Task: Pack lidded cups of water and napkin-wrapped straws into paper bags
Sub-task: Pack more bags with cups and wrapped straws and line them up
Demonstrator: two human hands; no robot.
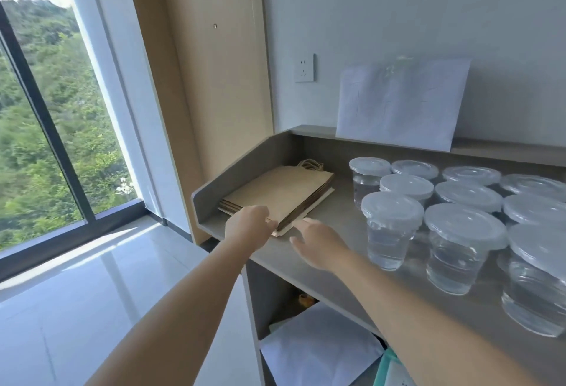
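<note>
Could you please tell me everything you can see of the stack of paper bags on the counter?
The stack of paper bags looks like brown kraft paper: several bags folded flat, piled at the left end of the grey counter, beside its raised side wall. Looped cord handles show at the far end. The left hand grips the near edge; the right hand is open just beside it, contact unclear.

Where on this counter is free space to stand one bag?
The bare strip of counter between the stack of paper bags and the lidded cups, down to the front edge; the right hand is there. Rightward the cups stand crowded.
</note>
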